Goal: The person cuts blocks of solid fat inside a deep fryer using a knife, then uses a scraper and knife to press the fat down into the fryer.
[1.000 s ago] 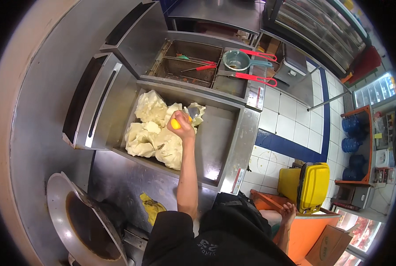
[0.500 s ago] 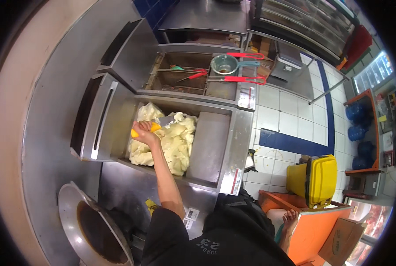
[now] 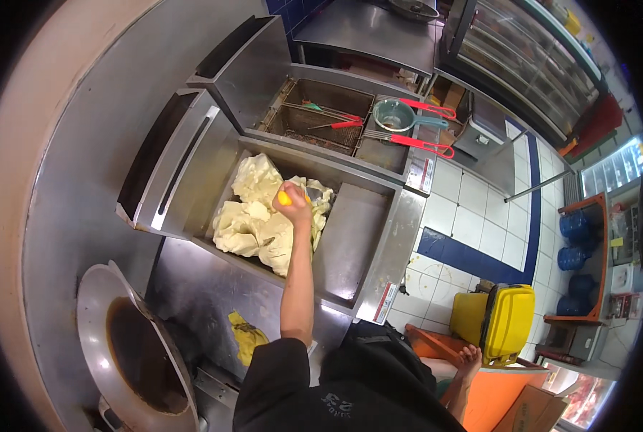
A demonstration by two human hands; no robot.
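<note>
L hand [image 3: 295, 204] w/ scraper [image 3: 285, 198], lumps [image 3: 246, 225] in vat [image 3: 354, 234]

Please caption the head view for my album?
Left-hand grip on a yellow handle, over pale lumps in a metal basin.

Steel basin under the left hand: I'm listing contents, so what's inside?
The basin holds pale lumps at left; a bare metal surface shows at right. The left hand grips a yellow handle above the lumps. The bottom beneath them is hidden.
</note>
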